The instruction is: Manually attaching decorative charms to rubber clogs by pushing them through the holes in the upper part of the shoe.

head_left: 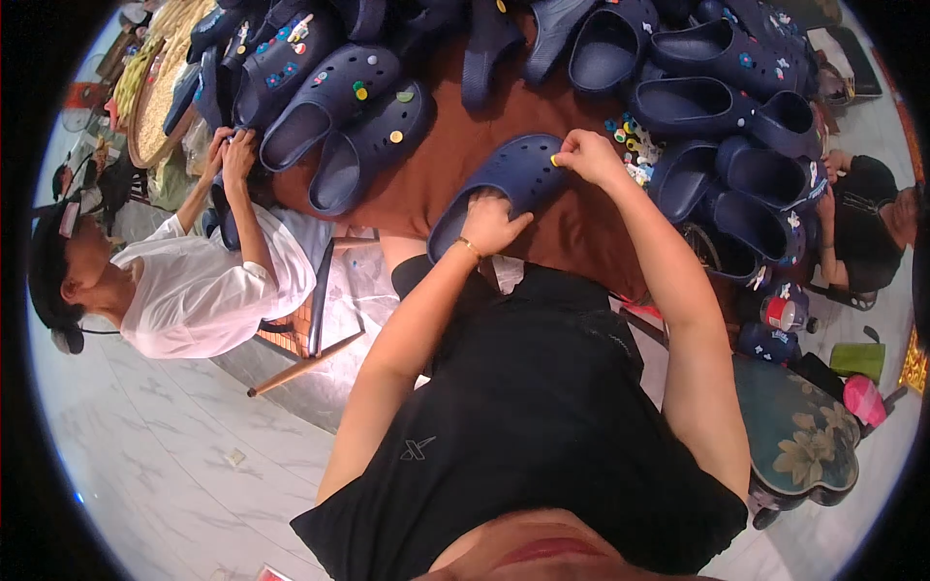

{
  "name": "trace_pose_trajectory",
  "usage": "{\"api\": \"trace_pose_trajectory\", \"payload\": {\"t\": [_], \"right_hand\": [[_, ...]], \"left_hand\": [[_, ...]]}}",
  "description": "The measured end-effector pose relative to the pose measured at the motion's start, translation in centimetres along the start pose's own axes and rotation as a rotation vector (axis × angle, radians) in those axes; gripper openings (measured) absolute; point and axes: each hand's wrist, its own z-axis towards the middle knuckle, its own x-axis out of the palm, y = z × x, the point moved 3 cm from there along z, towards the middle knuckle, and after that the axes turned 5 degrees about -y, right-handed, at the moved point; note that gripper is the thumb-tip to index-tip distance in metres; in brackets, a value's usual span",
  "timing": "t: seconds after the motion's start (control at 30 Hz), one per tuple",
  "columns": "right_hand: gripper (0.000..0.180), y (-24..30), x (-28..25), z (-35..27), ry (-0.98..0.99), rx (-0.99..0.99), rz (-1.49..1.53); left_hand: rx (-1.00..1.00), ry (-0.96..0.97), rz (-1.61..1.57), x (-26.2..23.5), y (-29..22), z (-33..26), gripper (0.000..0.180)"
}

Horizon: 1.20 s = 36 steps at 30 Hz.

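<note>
- Two bare hands meet on one navy clog (501,172), which is held at the near side of the brown cloth (455,140), its toe pointing up and to the right; whether its sole touches the cloth, I cannot tell.
- The left hand (498,225) reaches into the foot opening, thumb by the rim. Its fingertips are hidden inside the shoe, so how tightly they press cannot be told, but the hand seems to steady it.
- The right hand (589,155) has thumb and forefinger drawn narrow in a pinch on a small yellow charm (555,161), right at the holed toe.
- The step in hand looks like fitting this charm into one of the holes; whether it is seated is too small to see.
- The next move, as I judge it, calls for lining the charm up squarely and pushing with the right thumb, while the left fingers back the upper from inside. A slanted push could let the charm slip out.
- Loose charms (636,145) lie on the cloth just beyond the right wrist, within easy reach for another pick.
- On the left, a clog with green and yellow charms (380,131) lies apart from the one being worked.
</note>
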Motion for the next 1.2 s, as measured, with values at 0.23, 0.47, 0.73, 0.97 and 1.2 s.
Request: {"api": "trace_pose_trajectory", "payload": {"t": [0.23, 0.47, 0.73, 0.97, 1.2], "right_hand": [[0.031, 1.1, 0.1, 1.7, 0.141, 0.093, -0.245], [0.049, 4.4, -0.8, 3.3, 0.23, 0.252, -0.469], [0.014, -1.6, 1.7, -3.1, -0.322, -0.284, 0.208], [0.018, -1.2, 0.4, -1.6, -0.278, -0.086, 0.254], [0.021, 1.8, 0.9, -2.5, -0.385, -0.424, -0.185]], "left_hand": [[0.003, 0.015, 0.045, -0.2, 0.3, 0.1, 0.05], [0.044, -0.043, 0.067, 0.0, 0.4, 0.4, 0.049], [0.071, -0.068, 0.112, 0.7, 0.4, -0.3, 0.05], [0.139, -0.129, 0.146, 0.4, 0.3, 0.7, 0.05], [-0.081, 0.077, 0.027, 0.4, 0.2, 0.8, 0.054]]}}
